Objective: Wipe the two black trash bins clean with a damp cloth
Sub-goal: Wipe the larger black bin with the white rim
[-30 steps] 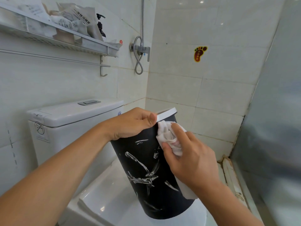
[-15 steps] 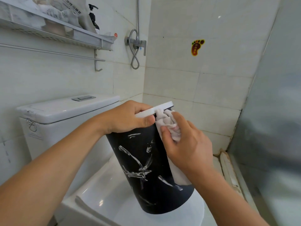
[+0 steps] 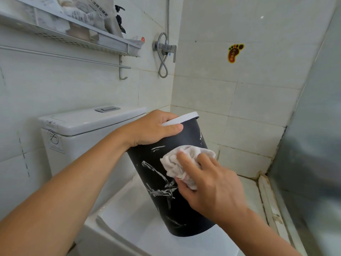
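White tiled walls (image 3: 212, 93), toilet cistern (image 3: 83, 126), metal shelf (image 3: 77, 36).

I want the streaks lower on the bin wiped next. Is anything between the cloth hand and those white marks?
Nothing visible does. The right hand presses the white cloth on the black bin, and the streaks lie bare just left and below. The left hand grips the rim, well above.

My arms are bare from the frame's edge to the wrists — no sleeves in view. My left hand (image 3: 153, 129) and right hand (image 3: 212, 187) wear nothing — bare fingers (image 3: 186, 161), with short, plain nails.
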Action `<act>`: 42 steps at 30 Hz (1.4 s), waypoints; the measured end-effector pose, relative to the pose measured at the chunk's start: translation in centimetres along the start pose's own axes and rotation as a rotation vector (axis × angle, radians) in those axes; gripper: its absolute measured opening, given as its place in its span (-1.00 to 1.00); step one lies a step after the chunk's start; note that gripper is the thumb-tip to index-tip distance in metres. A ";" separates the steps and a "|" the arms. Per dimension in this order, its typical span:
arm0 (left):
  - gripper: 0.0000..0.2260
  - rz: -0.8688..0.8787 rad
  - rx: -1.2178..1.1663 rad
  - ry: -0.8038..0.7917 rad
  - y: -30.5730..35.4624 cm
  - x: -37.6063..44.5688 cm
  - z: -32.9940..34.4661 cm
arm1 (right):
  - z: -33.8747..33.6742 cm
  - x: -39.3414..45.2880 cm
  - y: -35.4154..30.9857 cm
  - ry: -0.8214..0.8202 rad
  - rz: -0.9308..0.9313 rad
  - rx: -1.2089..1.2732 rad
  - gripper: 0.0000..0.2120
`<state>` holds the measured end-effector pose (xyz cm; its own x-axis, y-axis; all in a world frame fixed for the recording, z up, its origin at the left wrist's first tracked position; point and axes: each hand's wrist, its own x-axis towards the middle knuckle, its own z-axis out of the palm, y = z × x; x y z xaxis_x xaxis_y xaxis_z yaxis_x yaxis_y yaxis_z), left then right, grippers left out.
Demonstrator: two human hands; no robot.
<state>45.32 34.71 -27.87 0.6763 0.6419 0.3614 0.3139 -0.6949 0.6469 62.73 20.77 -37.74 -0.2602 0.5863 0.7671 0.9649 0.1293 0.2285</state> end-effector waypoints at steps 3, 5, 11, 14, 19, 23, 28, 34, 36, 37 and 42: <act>-0.71 0.011 0.007 -0.007 0.1 0.2 0.2 | -0.4 1.6 0.0 0.055 0.129 -0.005 -0.57; -0.72 0.029 0.008 -0.029 0.5 0.3 0.5 | -0.7 2.2 0.2 0.066 0.196 0.011 -0.56; -0.66 0.015 0.045 -0.010 0.0 0.4 0.4 | -1.0 -1.2 -0.3 -0.106 -0.021 0.055 -0.58; -0.75 0.016 0.046 -0.009 0.0 0.4 0.4 | -1.0 0.1 0.3 -0.050 0.068 0.040 -0.58; -0.96 0.065 0.053 -0.009 0.6 0.2 0.7 | -1.2 1.6 0.8 0.043 0.276 0.118 -0.55; -0.93 0.050 0.052 -0.024 0.3 0.0 0.3 | -1.0 -0.6 0.1 -0.002 0.032 0.087 -0.54; -0.95 0.017 0.054 -0.047 0.1 -0.2 -0.3 | -0.7 -0.3 2.3 0.029 0.313 0.242 -0.52; -0.91 -0.073 0.270 -0.012 1.6 0.4 -0.6 | 0.0 -1.6 2.3 0.005 0.467 0.348 -0.53; -0.86 -0.055 0.372 0.065 2.0 0.6 0.3 | 0.1 -1.5 2.0 -0.008 0.470 0.343 -0.52; -0.82 -0.039 0.386 0.090 1.8 0.6 0.6 | 0.0 -1.5 2.1 -0.003 0.468 0.353 -0.51; -0.80 -0.036 0.253 0.102 0.5 0.5 0.0 | -0.5 0.2 4.8 0.073 0.679 0.466 -0.51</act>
<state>45.84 34.71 -27.41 0.5953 0.6878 0.4154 0.5015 -0.7220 0.4767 67.30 21.15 -36.16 0.3989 0.6050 0.6891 0.8240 0.0933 -0.5589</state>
